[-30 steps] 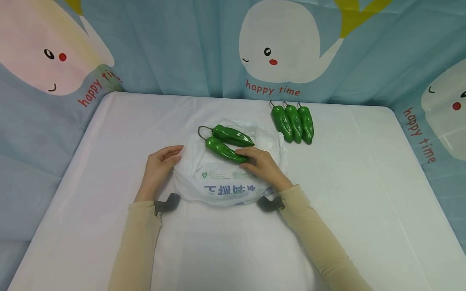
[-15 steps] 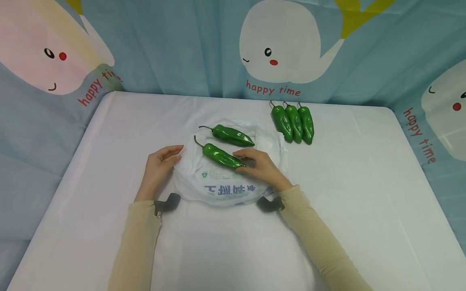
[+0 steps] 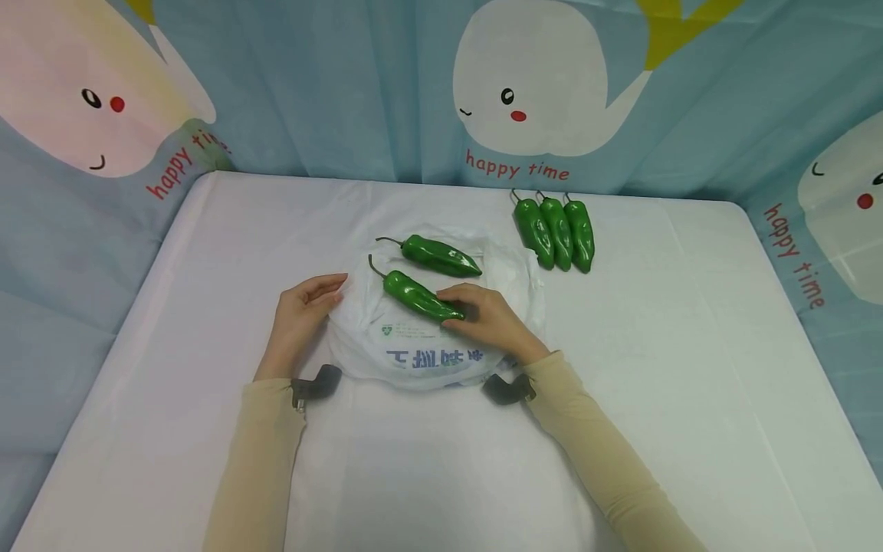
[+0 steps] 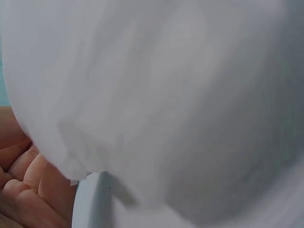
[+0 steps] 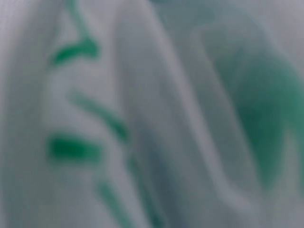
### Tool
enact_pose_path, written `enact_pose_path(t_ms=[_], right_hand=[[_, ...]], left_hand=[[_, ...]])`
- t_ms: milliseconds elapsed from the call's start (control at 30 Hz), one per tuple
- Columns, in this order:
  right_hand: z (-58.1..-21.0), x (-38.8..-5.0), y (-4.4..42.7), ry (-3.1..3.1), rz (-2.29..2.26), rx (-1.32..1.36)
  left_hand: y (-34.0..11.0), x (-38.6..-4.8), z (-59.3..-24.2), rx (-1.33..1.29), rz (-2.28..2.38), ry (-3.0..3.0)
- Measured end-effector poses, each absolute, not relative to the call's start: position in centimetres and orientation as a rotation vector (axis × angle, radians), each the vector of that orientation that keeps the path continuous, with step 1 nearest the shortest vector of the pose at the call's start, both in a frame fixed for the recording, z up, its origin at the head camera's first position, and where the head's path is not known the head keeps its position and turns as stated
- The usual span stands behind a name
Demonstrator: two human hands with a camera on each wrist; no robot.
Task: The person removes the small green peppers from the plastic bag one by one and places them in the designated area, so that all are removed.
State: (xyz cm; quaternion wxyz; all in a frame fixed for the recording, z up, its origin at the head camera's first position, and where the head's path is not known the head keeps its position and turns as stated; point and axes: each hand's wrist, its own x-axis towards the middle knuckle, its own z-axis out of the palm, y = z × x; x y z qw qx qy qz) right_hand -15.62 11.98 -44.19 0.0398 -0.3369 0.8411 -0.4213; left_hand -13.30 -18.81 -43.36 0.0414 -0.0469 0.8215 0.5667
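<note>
Pepper (image 3: 414,294) over the white bag (image 3: 369,359) has its tip pinched in the grip of the right hand (image 3: 493,318), second pepper (image 3: 441,256) near it; left hand (image 3: 300,317) has the bag's edge pinched too.

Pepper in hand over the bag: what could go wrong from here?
1. The right hand grips the nearer green pepper only by its glossy, tapered tip, so it might slip or swivel.
2. The white plastic bag looks thin and crumpled; even with the left hand at its edge, it could bunch or drag.
3. The farther green pepper lies close by and might get knocked.
</note>
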Motion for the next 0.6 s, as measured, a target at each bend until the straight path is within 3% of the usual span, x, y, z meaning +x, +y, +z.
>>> enact_pose_path(t_ms=[600], right_hand=[[-44.27, -15.61, 11.91, 2.55, -1.374, -0.985]], left_hand=[[-18.7, -13.29, -43.31, -0.145, 1.763, 2.5]])
